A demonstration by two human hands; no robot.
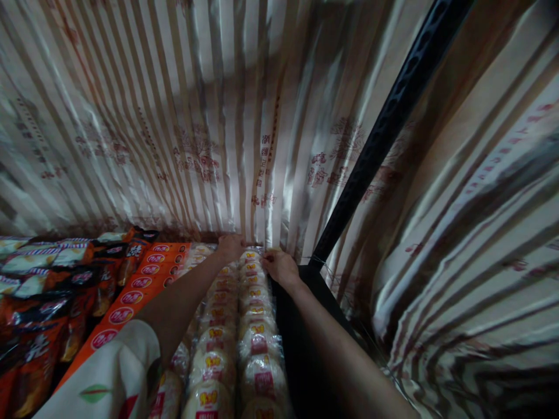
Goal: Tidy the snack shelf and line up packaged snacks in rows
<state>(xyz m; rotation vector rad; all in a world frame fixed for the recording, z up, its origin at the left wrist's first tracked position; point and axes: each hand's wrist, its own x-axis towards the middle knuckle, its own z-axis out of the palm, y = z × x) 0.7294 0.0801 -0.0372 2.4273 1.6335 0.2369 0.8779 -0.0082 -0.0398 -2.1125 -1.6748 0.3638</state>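
Rows of round, pale buns in clear printed wrappers [257, 340] run away from me on a dark shelf. My left hand [231, 247] reaches to the far end, fingers curled at the left edge of the farthest wrapped bun [250, 256] in the right-hand row. On the other side of that bun, my right hand [282, 267] pinches the wrapper edge with its thumb and fingertips. My left forearm covers part of the rows to the left. The left fingertips are dim and partly hidden.
Orange packs with round logos [131, 298] line up left of the buns. Beyond them lie black-and-orange snack bags [43, 343]. A dark perforated post [379, 134] rises at the right corner of the black shelf surface [305, 355]. Pleated printed sheeting [209, 116] hangs behind.
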